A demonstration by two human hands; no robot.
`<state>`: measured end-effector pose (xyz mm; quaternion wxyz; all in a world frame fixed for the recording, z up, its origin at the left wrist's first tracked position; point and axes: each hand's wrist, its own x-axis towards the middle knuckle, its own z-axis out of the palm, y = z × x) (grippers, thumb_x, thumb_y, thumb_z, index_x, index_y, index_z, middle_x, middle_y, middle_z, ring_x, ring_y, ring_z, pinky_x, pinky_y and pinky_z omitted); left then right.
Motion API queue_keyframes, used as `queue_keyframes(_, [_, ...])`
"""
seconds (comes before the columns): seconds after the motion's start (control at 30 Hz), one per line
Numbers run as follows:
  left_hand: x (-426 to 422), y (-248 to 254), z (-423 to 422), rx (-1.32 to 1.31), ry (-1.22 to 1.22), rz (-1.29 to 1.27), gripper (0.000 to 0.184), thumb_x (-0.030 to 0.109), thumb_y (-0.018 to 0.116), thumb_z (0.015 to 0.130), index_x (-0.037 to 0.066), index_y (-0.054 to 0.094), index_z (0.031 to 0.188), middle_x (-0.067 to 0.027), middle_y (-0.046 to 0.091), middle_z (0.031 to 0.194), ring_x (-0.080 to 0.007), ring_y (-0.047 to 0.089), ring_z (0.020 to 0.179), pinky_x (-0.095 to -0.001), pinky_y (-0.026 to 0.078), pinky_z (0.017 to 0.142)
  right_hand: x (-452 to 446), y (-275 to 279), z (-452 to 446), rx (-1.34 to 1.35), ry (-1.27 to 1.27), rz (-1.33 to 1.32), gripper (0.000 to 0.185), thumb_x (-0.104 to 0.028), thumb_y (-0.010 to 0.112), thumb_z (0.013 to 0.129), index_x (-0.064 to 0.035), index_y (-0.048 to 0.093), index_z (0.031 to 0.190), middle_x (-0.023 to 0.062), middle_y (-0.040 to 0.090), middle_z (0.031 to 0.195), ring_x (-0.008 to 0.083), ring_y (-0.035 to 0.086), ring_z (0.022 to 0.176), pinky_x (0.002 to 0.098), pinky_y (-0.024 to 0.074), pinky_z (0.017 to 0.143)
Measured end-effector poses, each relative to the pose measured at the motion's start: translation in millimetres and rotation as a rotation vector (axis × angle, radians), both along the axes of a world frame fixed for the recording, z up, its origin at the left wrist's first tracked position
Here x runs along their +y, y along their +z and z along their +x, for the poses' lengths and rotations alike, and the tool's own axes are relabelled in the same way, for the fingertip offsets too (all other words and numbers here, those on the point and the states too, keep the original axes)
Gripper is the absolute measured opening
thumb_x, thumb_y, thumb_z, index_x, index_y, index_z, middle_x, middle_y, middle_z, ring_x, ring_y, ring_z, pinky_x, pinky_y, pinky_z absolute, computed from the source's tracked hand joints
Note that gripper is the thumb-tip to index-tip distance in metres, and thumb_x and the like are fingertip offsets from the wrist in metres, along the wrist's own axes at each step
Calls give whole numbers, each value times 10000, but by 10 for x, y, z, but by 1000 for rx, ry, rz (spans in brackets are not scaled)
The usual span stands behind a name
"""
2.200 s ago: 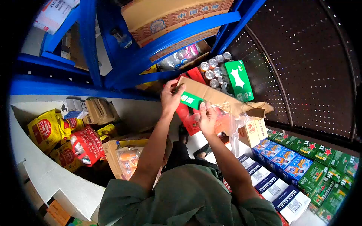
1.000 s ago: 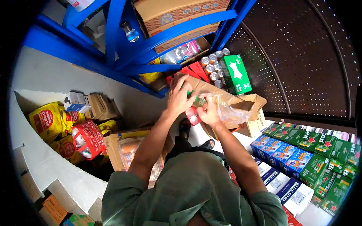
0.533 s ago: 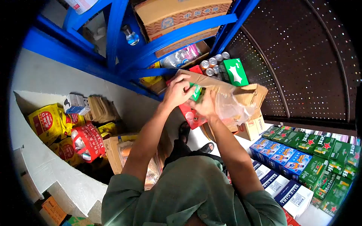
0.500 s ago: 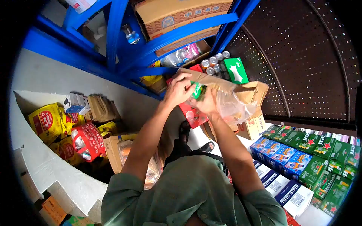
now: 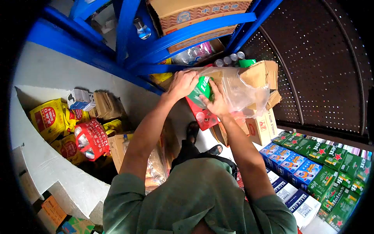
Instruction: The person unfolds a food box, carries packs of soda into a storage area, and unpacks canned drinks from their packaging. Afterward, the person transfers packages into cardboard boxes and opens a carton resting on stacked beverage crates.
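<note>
A flattened brown cardboard piece (image 5: 255, 76) with clear plastic film (image 5: 233, 87) and a green printed panel (image 5: 203, 86) lies across the middle of the view. My left hand (image 5: 184, 84) grips its left end beside the green panel, fingers bent over the edge. On the green panel's lower right side rests my right hand (image 5: 216, 101), its thumb and fingers spread apart. Below the panel is a red pack (image 5: 204, 118). Behind the cardboard, silver can tops (image 5: 233, 57) and part of a green box (image 5: 246, 62) show.
Blue shelf beams (image 5: 187, 33) cross above my hands, holding a large carton (image 5: 202, 11). At the right stand blue boxes (image 5: 307, 171) and green beer packs (image 5: 325, 181). A red bag (image 5: 93, 139) and yellow bags (image 5: 48, 120) sit left. An open carton (image 5: 119, 150) is beside my left arm.
The cardboard and film have tilted up and now cover more of the cans and green box. My right hand has spread its fingers on the green panel. The camera view has shifted slightly.
</note>
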<state>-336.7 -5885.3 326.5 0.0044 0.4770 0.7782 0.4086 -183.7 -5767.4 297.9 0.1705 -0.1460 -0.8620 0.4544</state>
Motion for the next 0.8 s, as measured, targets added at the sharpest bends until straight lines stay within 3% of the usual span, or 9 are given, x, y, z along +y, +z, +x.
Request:
queue_keyframes(0.17, [-105, 12, 106, -90, 89, -119, 196, 138, 557, 836, -32, 588, 744, -229, 590, 692, -407, 602, 663, -422, 475, 586, 97, 115, 126, -56, 140, 135, 523, -82, 678, 759, -112, 542, 1263, 197, 475, 1313, 376, 469, 1191, 393, 380, 1022])
queue_keyframes(0.23, [-142, -184, 140, -196, 134, -121, 205, 125, 548, 836, -29, 599, 711, -178, 579, 589, -324, 608, 555, -398, 461, 533, 137, 88, 179, -81, 182, 84, 507, -59, 667, 753, -109, 556, 1246, 186, 486, 1305, 368, 477, 1183, 393, 387, 1015])
queue_keyframes(0.33, [-203, -539, 204, -551, 208, -107, 260, 216, 556, 812, -17, 613, 714, -241, 584, 684, -387, 607, 626, -439, 474, 587, 181, 8, 229, -111, 231, 35, 494, -13, 651, 746, -101, 571, 1226, 179, 526, 1262, 364, 492, 1169, 400, 397, 1003])
queue_keyframes(0.43, [-224, -1483, 273, -825, 302, -12, 240, 197, 547, 803, -13, 633, 724, -175, 613, 628, -273, 616, 541, -382, 480, 536, 203, -190, 297, -146, 268, 3, 444, -81, 641, 780, -109, 575, 1218, 146, 559, 1231, 345, 500, 1162, 408, 410, 985])
queue_keyframes(0.5, [-220, -1418, 355, -1155, 409, -28, 206, 163, 534, 819, 0, 637, 746, -68, 619, 621, -148, 608, 528, -312, 492, 472, 183, -351, 368, -397, 155, 72, 374, -186, 614, 818, -122, 596, 1186, 110, 593, 1179, 311, 519, 1142, 409, 429, 957])
queue_keyframes(0.6, [-208, -1485, 527, -1337, 512, 29, 192, 182, 545, 833, 8, 611, 787, -55, 595, 668, -149, 609, 551, -296, 494, 444, 146, -528, 388, -287, 171, 351, 353, -270, 582, 840, -158, 599, 1175, 74, 602, 1157, 275, 525, 1132, 402, 434, 944])
queue_keyframes(0.67, [-219, -1531, 484, -1335, 502, 12, 172, 182, 594, 810, 12, 604, 791, -88, 610, 663, -177, 599, 515, -323, 485, 450, 152, -657, 388, -203, 175, 434, 328, -204, 571, 831, -88, 601, 1136, 141, 593, 1106, 347, 574, 1001, 430, 458, 881])
queue_keyframes(0.73, [-273, -1489, 456, -800, 382, -124, 163, 164, 642, 764, 15, 594, 809, -131, 623, 742, -234, 625, 608, -355, 501, 554, 143, -847, 404, -142, 115, 566, 294, -224, 541, 812, -56, 605, 1044, 159, 592, 1019, 361, 580, 924, 449, 467, 826])
queue_keyframes(0.8, [-191, -1318, 514, -400, 438, 206, 182, 98, 631, 720, 34, 591, 886, -147, 615, 838, -291, 625, 761, -377, 496, 682, 6, -340, 182, -332, 108, 454, 307, -295, 497, 827, -38, 583, 971, 200, 583, 947, 380, 574, 883, 472, 462, 779])
